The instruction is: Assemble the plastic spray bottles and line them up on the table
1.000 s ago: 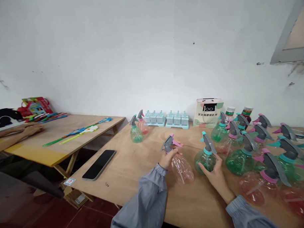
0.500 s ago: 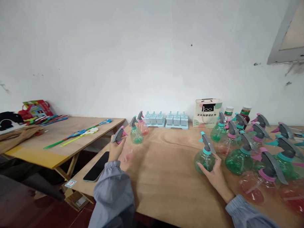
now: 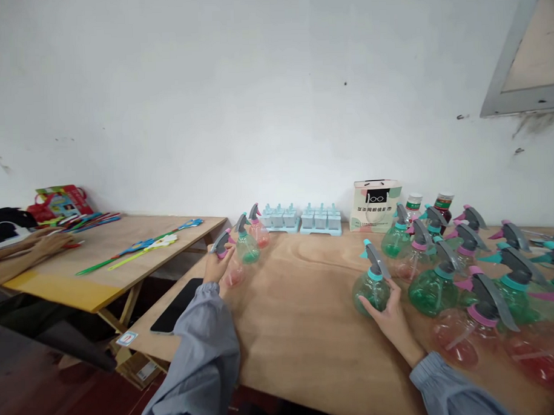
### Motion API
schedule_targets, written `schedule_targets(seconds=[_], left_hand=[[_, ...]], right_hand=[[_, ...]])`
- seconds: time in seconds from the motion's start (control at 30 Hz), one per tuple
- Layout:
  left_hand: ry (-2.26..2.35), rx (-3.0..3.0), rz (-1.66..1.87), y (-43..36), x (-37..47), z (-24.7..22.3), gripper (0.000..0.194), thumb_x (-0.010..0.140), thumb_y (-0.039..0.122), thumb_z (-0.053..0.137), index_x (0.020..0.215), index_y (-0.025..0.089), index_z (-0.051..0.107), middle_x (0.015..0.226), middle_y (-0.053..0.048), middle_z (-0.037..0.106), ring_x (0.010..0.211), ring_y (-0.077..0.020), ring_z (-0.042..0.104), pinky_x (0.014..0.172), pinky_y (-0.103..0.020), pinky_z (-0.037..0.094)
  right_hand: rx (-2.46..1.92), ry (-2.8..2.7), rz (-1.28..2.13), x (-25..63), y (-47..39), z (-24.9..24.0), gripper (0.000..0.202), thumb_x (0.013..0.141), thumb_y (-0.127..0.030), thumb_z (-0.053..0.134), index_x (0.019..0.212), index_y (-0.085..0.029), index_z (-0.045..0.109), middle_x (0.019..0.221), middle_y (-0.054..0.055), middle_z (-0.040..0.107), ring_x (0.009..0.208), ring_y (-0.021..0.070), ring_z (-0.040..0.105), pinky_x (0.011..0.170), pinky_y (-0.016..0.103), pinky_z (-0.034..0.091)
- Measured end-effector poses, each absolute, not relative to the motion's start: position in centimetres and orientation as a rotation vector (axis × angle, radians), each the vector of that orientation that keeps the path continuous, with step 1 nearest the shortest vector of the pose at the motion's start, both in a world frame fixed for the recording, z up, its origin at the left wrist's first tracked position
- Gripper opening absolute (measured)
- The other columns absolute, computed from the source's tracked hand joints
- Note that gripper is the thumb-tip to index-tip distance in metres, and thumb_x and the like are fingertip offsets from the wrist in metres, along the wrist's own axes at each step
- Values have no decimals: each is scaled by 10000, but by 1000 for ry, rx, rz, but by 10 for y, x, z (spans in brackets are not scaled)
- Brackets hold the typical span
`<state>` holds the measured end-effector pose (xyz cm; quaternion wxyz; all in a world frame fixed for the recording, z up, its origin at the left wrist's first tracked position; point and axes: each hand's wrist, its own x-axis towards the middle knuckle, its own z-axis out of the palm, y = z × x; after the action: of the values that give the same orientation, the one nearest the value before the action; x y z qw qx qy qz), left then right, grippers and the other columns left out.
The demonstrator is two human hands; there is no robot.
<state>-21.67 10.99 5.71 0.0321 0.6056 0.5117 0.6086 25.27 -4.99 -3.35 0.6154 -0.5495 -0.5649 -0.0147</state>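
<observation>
My left hand point(image 3: 216, 265) is closed round the neck of a pink spray bottle point(image 3: 234, 275), whose grey trigger head pokes out above my fingers. Just behind it stand a green spray bottle point(image 3: 248, 248) and another pink spray bottle point(image 3: 259, 231). On the right, my right hand point(image 3: 390, 312) grips the round body of a green spray bottle point(image 3: 369, 291) with a turquoise collar and nozzle. That bottle is upright at the table. Several more green and pink spray bottles point(image 3: 432, 291) crowd together to the right of this hand.
A black phone point(image 3: 183, 304) lies left of my left forearm. Along the wall are light-blue popsicle moulds point(image 3: 320, 221), a paper bag point(image 3: 376, 207) and two jars point(image 3: 444, 206). Another person's hands point(image 3: 44, 249) rest on the left table point(image 3: 136, 227), near flat colourful strips point(image 3: 142, 245).
My left hand has moved slightly right, and the pink bottle in it now sits close to the green one behind. My right hand keeps its hold on the green bottle. The view shifted slightly.
</observation>
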Motion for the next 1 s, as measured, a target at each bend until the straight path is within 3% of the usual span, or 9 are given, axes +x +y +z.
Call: schedule_targets(seconds=[0.43, 0.57, 0.67, 0.77, 0.83, 0.9, 1.0], left_hand=[[1690, 1663, 1999, 131, -211, 54, 496, 674, 573, 708, 925, 207, 485, 942, -67, 620, 891, -259, 656, 865, -422, 539], [1667, 1610, 2003, 131, -212, 50, 577, 681, 598, 693, 1023, 203, 450, 925, -58, 621, 874, -254, 651, 850, -432, 535], [1577, 1643, 2230, 123, -210, 49, 634, 732, 628, 644, 1121, 182, 414, 1079, -104, 604, 1049, -298, 629, 954, -485, 487], [1549, 1601, 2575, 105, -196, 56, 635, 811, 640, 562, 1197, 180, 355, 1344, -154, 460, 1342, -378, 421, 1113, -544, 327], [1531, 1562, 2690, 85, -172, 64, 624, 825, 655, 534, 1199, 192, 349, 1397, -166, 402, 1375, -406, 359, 1137, -585, 264], [1336, 1630, 2721, 58, -134, 71, 691, 750, 728, 562, 1156, 197, 388, 1363, -183, 421, 1339, -417, 393, 1139, -607, 268], [1027, 1955, 2154, 12, -57, 72, 740, 636, 638, 751, 1186, 223, 482, 1348, -170, 482, 1337, -399, 428, 1164, -582, 288]], right_hand=[[-1285, -1296, -8, 255, -46, -39, 847, 747, -702, 659, 1322, -158, 358, 1235, 204, 535, 1157, 341, 552, 975, 535, 461], [-1292, -1280, -16, 256, -46, -40, 851, 742, -717, 651, 1316, -159, 363, 1221, 196, 541, 1145, 338, 557, 978, 541, 457], [-1288, -1276, -8, 256, -45, -41, 848, 738, -710, 660, 1312, -160, 365, 1224, 192, 539, 1154, 338, 555, 982, 540, 457], [-1279, -1283, 23, 255, -46, -42, 868, 722, -693, 688, 1321, -160, 354, 1242, 197, 538, 1166, 344, 558, 972, 537, 472], [-1276, -1306, 45, 254, -48, -42, 866, 723, -669, 699, 1332, -163, 347, 1255, 197, 543, 1166, 343, 567, 966, 535, 485], [-1263, -1355, 78, 250, -53, -41, 807, 767, -620, 680, 1346, -169, 343, 1270, 190, 550, 1169, 333, 580, 973, 528, 493], [-1212, -1448, 143, 240, -60, -41, 672, 852, -522, 624, 1366, -188, 350, 1294, 171, 564, 1191, 302, 593, 999, 506, 500]])
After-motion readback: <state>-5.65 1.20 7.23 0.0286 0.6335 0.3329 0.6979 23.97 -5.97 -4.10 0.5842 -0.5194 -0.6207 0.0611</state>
